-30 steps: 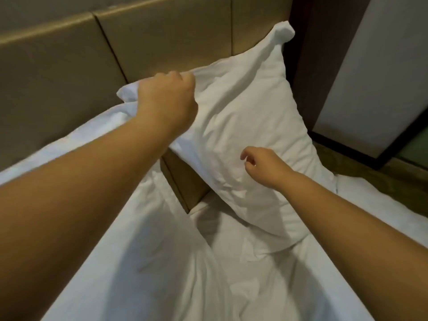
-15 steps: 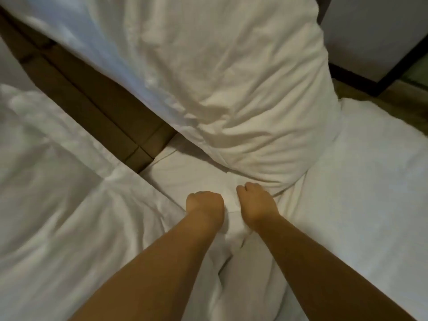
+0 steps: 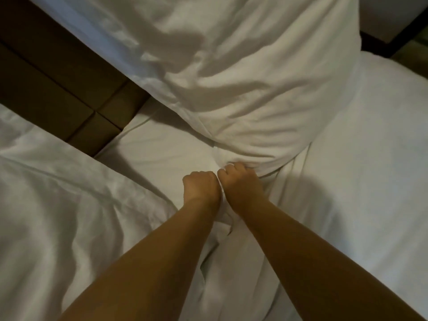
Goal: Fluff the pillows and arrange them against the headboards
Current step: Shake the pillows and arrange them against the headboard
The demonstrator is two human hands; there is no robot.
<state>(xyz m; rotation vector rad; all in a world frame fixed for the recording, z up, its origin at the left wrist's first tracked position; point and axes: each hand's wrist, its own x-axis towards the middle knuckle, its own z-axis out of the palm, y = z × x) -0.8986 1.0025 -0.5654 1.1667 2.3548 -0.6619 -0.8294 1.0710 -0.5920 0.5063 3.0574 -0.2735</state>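
Now both fists are closed side by side, the left hand (image 3: 201, 185) and right hand (image 3: 240, 180) pinching white sheet (image 3: 162, 156) just below the pillow (image 3: 254, 84). It leans on the brown headboard (image 3: 58, 93), long axis running up and away, seemingly placed; tidying and other pillows likely remain.
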